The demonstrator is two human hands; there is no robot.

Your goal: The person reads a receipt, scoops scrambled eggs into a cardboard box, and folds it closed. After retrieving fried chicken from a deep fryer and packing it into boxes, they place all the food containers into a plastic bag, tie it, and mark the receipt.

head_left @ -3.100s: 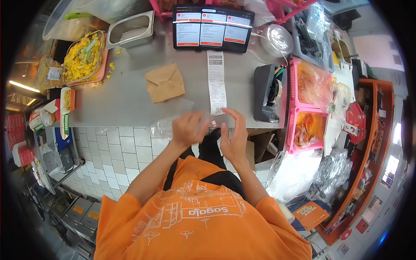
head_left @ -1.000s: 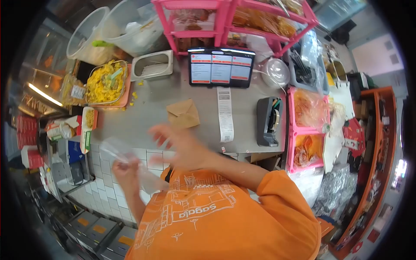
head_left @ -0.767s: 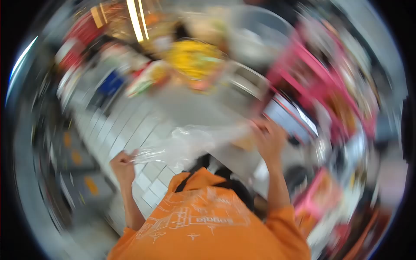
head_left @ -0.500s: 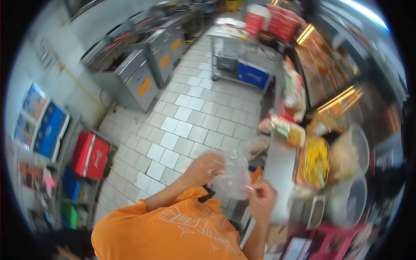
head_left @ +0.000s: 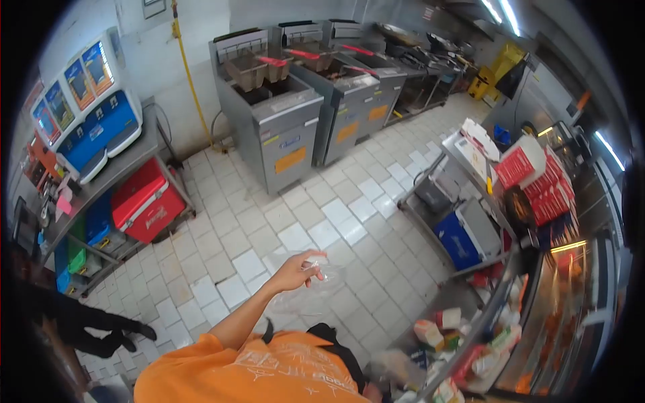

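Note:
My left hand (head_left: 297,273) is raised in front of the orange shirt, above the tiled floor. Its fingers are curled, pinching a clear plastic bag (head_left: 302,299). The thin bag hangs beneath the hand, and its outline is hard to make out against the tiles. My right hand does not show; only a small blurred patch that may be part of the right arm appears at the bottom edge, beside the shirt. Nearest that side is the counter with blurred cartons and packets (head_left: 430,332).
Fryers (head_left: 289,134) with red-handled baskets line the far wall. At right, a steel cart (head_left: 463,158) bears boxes and a blue cooler (head_left: 463,235), beside a lit food display (head_left: 551,322). A red cooler (head_left: 144,201) sits under the left shelf. A person's dark-clothed legs (head_left: 87,329) are at lower left.
My view has swung left. Both hands were on the plastic bag before; now only the left hand is seen holding it, and the right hand has left the view.

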